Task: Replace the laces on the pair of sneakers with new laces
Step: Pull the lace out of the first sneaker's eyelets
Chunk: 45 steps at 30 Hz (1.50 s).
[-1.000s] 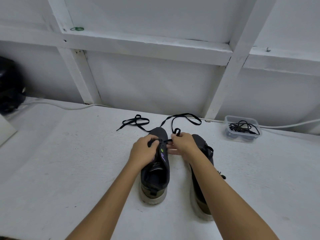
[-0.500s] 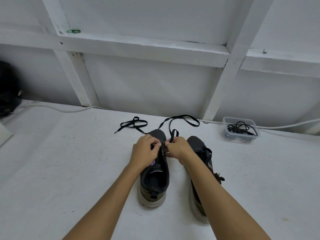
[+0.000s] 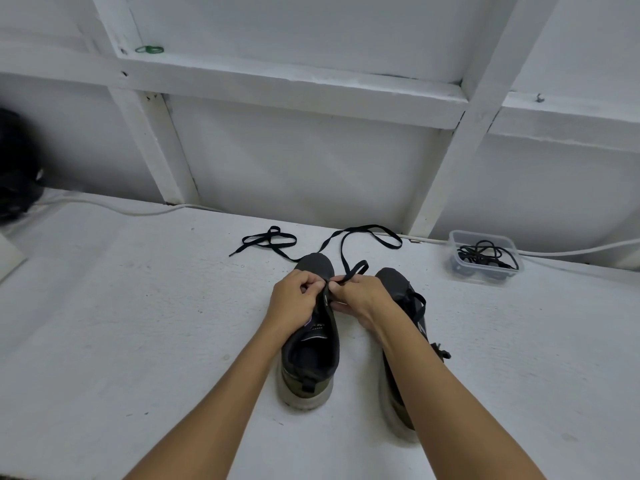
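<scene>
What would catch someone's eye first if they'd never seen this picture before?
Both hands, left hand and right hand, meet at mid-table over the left sneaker, pinching a black lace that trails off toward the wall. The right sneaker stands beside it, and a clear tub of dark cords sits far right.

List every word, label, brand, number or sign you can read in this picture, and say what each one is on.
None can be read.
Left sneaker: a small purple and white mark on the tongue, too small and blurred to read.
Right sneaker: a pale mark on its side, partly hidden by the forearm, not legible.
Plastic container: no text visible.
</scene>
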{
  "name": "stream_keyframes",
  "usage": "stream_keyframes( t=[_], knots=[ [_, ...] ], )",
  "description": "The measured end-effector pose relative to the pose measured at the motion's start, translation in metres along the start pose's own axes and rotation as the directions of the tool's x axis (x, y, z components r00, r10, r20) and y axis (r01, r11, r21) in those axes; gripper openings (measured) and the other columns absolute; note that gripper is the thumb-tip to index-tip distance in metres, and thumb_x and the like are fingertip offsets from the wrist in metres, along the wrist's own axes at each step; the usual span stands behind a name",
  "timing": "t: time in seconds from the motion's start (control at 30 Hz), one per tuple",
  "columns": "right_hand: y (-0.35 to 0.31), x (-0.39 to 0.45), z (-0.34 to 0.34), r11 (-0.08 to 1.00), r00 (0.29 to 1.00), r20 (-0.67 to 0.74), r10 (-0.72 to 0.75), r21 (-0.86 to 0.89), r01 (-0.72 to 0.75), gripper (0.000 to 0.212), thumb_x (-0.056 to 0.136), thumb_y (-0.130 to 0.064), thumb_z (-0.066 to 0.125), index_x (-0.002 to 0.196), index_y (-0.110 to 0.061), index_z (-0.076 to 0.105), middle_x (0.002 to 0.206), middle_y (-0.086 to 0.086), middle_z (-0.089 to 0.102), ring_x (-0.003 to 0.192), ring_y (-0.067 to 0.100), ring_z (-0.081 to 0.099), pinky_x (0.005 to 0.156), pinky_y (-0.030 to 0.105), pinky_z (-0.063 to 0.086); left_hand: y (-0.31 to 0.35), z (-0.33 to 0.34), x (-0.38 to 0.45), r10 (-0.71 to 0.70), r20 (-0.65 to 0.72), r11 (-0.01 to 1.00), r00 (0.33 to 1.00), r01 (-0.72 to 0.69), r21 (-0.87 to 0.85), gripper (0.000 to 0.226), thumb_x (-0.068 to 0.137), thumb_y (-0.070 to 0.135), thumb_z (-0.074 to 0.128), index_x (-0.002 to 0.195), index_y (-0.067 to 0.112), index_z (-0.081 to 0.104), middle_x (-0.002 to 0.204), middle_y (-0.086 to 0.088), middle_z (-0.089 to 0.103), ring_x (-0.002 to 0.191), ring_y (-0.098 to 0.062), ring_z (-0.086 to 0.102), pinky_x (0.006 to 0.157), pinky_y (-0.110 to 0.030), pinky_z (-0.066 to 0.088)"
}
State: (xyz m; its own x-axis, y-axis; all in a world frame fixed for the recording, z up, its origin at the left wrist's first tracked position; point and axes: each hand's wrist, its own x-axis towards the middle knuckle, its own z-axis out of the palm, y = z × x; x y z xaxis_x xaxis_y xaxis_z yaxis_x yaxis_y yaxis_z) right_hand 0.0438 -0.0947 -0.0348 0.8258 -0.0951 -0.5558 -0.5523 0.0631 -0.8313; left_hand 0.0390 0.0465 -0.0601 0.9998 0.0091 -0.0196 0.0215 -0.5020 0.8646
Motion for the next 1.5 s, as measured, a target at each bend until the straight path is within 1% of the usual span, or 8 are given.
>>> stream_keyframes(
  t=[0.17,0.27,0.6,0.8,0.97,1.17,1.4,1.5],
  knots=[
    [0.001,0.002,-0.001,0.999,1.0,-0.003,0.023,0.047,-0.023,0.013,0.094,0.006,0.064,0.099,-0.003,0.07,0.085,0.012,0.071,0.077,0.018,0.071,0.063,0.025,0.061,-0.001,0.008,0.003,0.008,-0.049,0.997,0.999,-0.004,0.083,0.008,0.092,0.021,0.067,0.087,0.021,0.073,0.089,0.01,0.065,0.077,-0.007,0.059,0.082,-0.036,0.053],
    [0.001,0.001,-0.002,0.999,1.0,-0.015,0.019,0.048,-0.019,0.013,0.093,0.008,0.064,0.096,-0.002,0.07,0.084,0.012,0.071,0.076,0.018,0.071,0.06,0.023,0.059,0.0,0.008,0.004,0.035,-0.041,0.991,0.999,-0.03,0.132,0.007,0.091,0.02,0.067,0.087,0.021,0.073,0.09,0.01,0.066,0.08,-0.011,0.061,0.081,-0.039,0.053],
    [0.003,0.013,-0.003,0.987,1.0,-0.012,-0.013,-0.159,0.01,0.022,0.097,-0.001,0.057,0.078,-0.009,0.065,0.065,0.006,0.064,0.056,0.01,0.062,0.076,0.028,0.061,0.0,0.009,0.003,0.098,-0.025,0.977,0.995,-0.092,0.193,0.01,0.095,0.023,0.062,0.091,0.017,0.07,0.093,0.008,0.065,0.081,-0.011,0.059,0.079,-0.034,0.051],
    [0.003,0.008,-0.003,0.989,0.999,-0.04,0.009,-0.149,-0.015,0.039,0.098,0.005,0.044,0.062,-0.009,0.048,0.046,-0.001,0.052,0.037,0.007,0.05,0.045,0.016,0.046,0.002,0.008,0.002,0.102,-0.016,0.969,0.995,-0.095,0.227,0.007,0.092,0.021,0.068,0.09,0.018,0.073,0.091,0.005,0.068,0.08,-0.012,0.06,0.078,-0.034,0.052],
    [-0.001,0.009,-0.003,0.993,0.999,-0.027,0.033,-0.114,-0.036,0.019,0.101,-0.003,0.044,0.091,0.002,0.061,0.066,0.007,0.074,0.067,0.018,0.074,0.077,0.036,0.064,0.001,0.006,-0.001,0.077,-0.057,0.982,0.995,-0.066,0.175,0.006,0.091,0.022,0.069,0.091,0.019,0.075,0.089,0.007,0.07,0.077,-0.01,0.061,0.078,-0.031,0.052],
    [-0.014,0.0,-0.014,0.989,0.996,-0.067,-0.061,-0.138,0.051,0.007,0.092,-0.006,0.062,0.099,-0.004,0.065,0.1,0.011,0.073,0.08,0.015,0.075,0.059,0.03,0.059,0.003,-0.001,-0.001,0.027,-0.02,0.989,0.999,-0.024,0.144,0.005,0.092,0.024,0.068,0.09,0.024,0.072,0.084,0.012,0.068,0.074,-0.004,0.06,0.076,-0.024,0.052],
    [-0.03,-0.026,-0.037,0.929,0.981,-0.036,-0.189,-0.33,0.167,0.014,0.094,-0.019,0.068,0.088,-0.007,0.067,0.088,0.005,0.073,0.078,0.012,0.068,0.062,0.024,0.057,0.009,-0.018,0.001,-0.039,0.004,0.998,0.999,0.039,0.05,0.004,0.092,0.027,0.068,0.09,0.026,0.072,0.087,0.014,0.069,0.082,0.0,0.061,0.07,-0.008,0.044],
    [-0.038,-0.043,-0.054,0.89,0.974,-0.002,-0.229,-0.406,0.208,0.022,0.096,-0.027,0.067,0.085,-0.008,0.072,0.088,0.005,0.074,0.083,0.015,0.071,0.076,0.03,0.062,0.021,-0.027,0.003,0.007,-0.028,1.0,1.0,-0.007,-0.007,0.007,0.094,0.025,0.066,0.096,0.027,0.072,0.093,0.014,0.07,0.084,0.006,0.06,0.067,-0.003,0.041]
  ],
)
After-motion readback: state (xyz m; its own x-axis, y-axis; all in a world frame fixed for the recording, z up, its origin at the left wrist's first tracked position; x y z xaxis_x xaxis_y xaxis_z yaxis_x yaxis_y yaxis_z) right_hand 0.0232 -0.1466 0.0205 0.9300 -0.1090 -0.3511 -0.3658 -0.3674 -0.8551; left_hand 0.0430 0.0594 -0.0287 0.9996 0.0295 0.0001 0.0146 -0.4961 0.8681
